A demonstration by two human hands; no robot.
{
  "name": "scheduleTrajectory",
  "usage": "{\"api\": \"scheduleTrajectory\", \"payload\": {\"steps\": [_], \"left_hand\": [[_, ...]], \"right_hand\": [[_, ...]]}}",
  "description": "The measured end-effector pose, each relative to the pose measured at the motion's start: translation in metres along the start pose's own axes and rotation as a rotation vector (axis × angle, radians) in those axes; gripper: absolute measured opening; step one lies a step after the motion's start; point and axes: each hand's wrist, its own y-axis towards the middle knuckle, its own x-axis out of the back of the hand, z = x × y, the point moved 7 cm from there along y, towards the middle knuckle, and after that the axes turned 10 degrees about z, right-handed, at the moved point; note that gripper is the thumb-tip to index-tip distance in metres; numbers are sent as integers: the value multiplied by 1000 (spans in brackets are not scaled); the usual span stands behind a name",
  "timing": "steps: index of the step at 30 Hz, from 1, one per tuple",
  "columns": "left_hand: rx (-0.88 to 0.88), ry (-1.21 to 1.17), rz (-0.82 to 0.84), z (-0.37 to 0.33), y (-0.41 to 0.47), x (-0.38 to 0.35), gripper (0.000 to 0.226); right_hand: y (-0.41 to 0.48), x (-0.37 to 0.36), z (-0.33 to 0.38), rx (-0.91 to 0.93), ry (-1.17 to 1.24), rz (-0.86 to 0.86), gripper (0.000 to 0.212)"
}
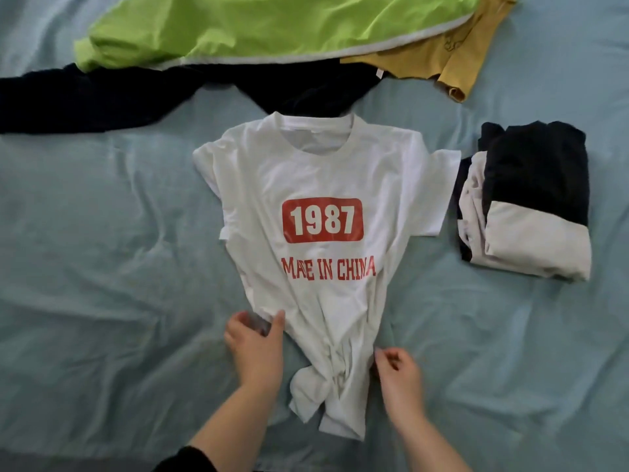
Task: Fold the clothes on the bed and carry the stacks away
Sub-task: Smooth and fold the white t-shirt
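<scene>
Nearest me, both bare forearms reach up from the bottom edge, a black sleeve on the left one. Between them lies the bunched, twisted hem of the white T-shirt, which is spread face up in the middle of the pale blue bed sheet, neckline away from me, short sleeves out to each side, the body narrowing and wrinkling toward my hands. Across its chest a red block carries "1987" in white, and under it red capitals read "MADE IN CHINA", creased at both ends. My left hand pinches the shirt's left edge, thumb on top. My right hand sits at the right edge with its fingers curled; I cannot tell whether it has cloth. A folded black-and-white stack sits just right of the shirt; beyond lie a dark garment, a green one and a mustard one.
</scene>
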Motion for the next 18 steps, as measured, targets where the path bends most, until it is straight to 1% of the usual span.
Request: {"api": "scheduleTrajectory", "payload": {"steps": [2,4,6,7,8,10,12,13,15,16,17,18], "left_hand": [[59,-84,94,19,-17,-15,35],[109,-118,254,26,-28,-33,29],[137,-154,445,30,-35,-48,24],[149,-161,514,31,-37,-52,19],[162,-165,545,32,-38,-50,14],[193,-199,521,36,-35,-36,11],[223,-273,461,42,-29,-12,14],[221,-271,434,46,-26,3,14],[192,-189,411,54,-24,32,14],[182,-166,425,60,-24,43,15],[188,-168,463,66,-25,51,16],[205,-180,524,73,-28,55,16]], "right_hand": [[-16,-9,-28,-91,57,-17,15],[-22,-18,-35,-130,94,-9,16],[-22,-27,-35,-146,100,72,16],[-22,-28,-34,-154,78,121,18],[-21,-26,-35,-161,62,151,21],[-23,-12,-37,-182,82,146,22],[-29,10,-40,-187,119,74,21],[-33,24,-40,-168,96,32,20],[-44,50,-37,-113,21,-24,19],[-48,58,-38,-103,8,4,21],[-52,61,-41,-119,18,83,24],[-56,60,-46,-166,52,202,28]]}}
